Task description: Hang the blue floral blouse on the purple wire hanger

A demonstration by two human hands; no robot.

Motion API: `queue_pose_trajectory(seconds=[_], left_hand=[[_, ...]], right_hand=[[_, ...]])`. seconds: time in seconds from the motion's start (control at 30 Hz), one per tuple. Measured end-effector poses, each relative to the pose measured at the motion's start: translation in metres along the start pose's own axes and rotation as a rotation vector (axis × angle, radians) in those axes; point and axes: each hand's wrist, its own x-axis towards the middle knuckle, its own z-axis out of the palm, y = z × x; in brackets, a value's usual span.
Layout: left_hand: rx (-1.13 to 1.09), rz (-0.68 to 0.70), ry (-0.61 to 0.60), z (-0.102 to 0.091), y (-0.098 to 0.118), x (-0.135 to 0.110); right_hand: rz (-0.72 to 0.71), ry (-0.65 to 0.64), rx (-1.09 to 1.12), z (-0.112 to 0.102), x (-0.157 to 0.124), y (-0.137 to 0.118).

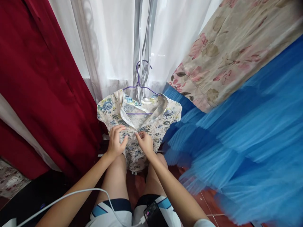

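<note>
A white blouse with a blue floral print (163,126) hangs before me on a purple hanger (138,83), its collar spread apart at the neck. At the lower point of the neckline, my right hand (145,142) pinches the front edge of the blouse between thumb and fingers. My left hand (116,141) rests against the blouse front on the left side, with thumb and fingers apart. The blouse's lower part drops between my knees and is partly hidden by my hands.
Red curtains (42,78) hang at the left and a white curtain (113,41) behind. To the right are a floral cloth (213,60) and blue tulle (236,142). A white cable (78,190) crosses my left forearm to a phone-like black device (155,216) on my lap.
</note>
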Motion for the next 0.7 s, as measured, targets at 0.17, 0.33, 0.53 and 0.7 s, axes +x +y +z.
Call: queue_pose_trajectory(seconds=[0.17,0.33,0.53,0.7], left_hand=[[-0.124,-0.121,-0.111,0.038,0.001,-0.028],[-0.209,-0.329,-0.145,0.063,-0.015,-0.042],[-0.357,-0.59,-0.01,0.078,-0.039,-0.036],[-0.356,-0.821,0.386,0.058,-0.087,-0.01]], right_hand=[[0.023,0.023,-0.054,0.0,0.011,-0.006],[0.054,0.029,0.052,0.004,0.012,0.002],[0.066,0.083,0.225,0.013,0.018,0.019],[0.046,0.143,0.359,0.007,0.025,0.035]])
